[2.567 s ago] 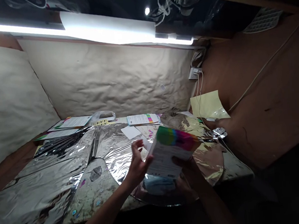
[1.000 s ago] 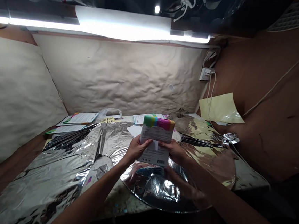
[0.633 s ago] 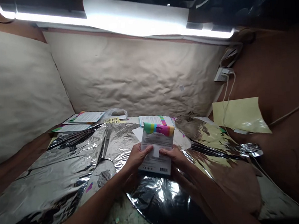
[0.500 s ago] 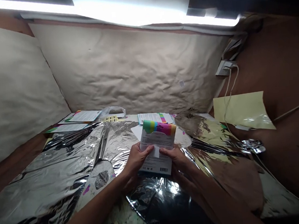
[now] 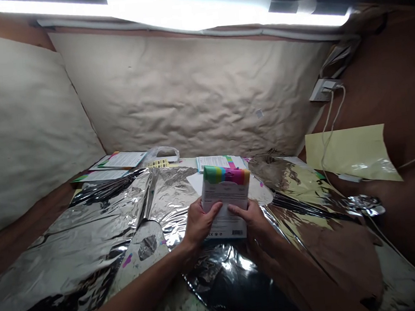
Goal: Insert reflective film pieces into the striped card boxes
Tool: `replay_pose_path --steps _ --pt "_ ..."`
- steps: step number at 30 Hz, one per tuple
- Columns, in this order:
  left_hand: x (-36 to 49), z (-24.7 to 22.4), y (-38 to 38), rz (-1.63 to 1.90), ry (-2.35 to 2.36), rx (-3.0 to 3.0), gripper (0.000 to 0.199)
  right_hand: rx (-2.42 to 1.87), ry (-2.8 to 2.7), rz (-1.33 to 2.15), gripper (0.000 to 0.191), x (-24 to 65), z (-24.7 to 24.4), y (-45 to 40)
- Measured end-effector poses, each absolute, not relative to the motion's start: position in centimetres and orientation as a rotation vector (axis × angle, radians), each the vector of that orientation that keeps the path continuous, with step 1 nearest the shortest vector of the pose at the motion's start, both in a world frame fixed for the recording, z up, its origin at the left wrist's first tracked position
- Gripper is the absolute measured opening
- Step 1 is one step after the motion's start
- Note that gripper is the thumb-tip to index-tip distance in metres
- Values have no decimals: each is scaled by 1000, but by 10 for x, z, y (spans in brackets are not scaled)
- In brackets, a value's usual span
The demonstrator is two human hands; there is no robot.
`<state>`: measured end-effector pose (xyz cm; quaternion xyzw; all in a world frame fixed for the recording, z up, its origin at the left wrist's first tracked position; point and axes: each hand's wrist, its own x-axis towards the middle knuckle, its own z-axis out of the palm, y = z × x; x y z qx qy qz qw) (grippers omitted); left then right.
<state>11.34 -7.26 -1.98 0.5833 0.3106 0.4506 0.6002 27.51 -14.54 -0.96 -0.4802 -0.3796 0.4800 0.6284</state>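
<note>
A flat retail package (image 5: 228, 221) is held upright in front of me, its printed back with a barcode facing me. Its rainbow-striped top edge has a hang hole. My left hand (image 5: 200, 221) grips the left side, thumb lying on the printed face. On the right side my right hand (image 5: 253, 219) grips it too, its thumb pressed on the face near the other thumb. The remaining fingers go behind the package and are mostly hidden. Underneath, shiny silver foil (image 5: 228, 265) covers the table.
Printed cards (image 5: 120, 159) lie at the back left near a clear plastic bag (image 5: 162, 153) and a yellow sticker sheet (image 5: 158, 164). Another printed package (image 5: 215, 162) lies behind my hands. At right are yellow paper (image 5: 353, 155), crumpled foil (image 5: 365, 205) and cables from a wall socket (image 5: 324, 90).
The view has shifted, so everything sits slightly further right. A bright white patch between my thumbs no longer stands out on the package. Both hands keep their hold.
</note>
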Motion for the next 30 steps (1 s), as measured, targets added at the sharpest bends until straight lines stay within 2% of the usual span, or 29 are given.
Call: replay_pose_path --steps 7,10,12,16,19,21,25,30 --pt "110 -14 -71 974 680 1333 39 -1143 -881 1100 46 269 -14 -139" --pt "98 -6 -45 1075 715 1161 42 -1149 -1019 1077 54 274 -3 -120" --pt "83 -3 -20 1233 785 997 45 -1287 -1250 867 54 279 4 -100" --pt "46 -6 30 1395 986 820 44 -1665 -1704 393 36 281 2 -61" --pt "25 -12 47 1349 1045 839 45 -1738 -1835 321 46 264 -13 -41" --pt "18 -15 49 1330 1053 894 53 -1800 -1891 241 52 252 -23 -33" --pt "21 -18 44 1280 1061 1030 81 -1947 -1928 117 25 250 -29 -25" --pt "29 -17 39 1151 1112 1136 104 -2043 -1958 62 29 270 -20 -29"
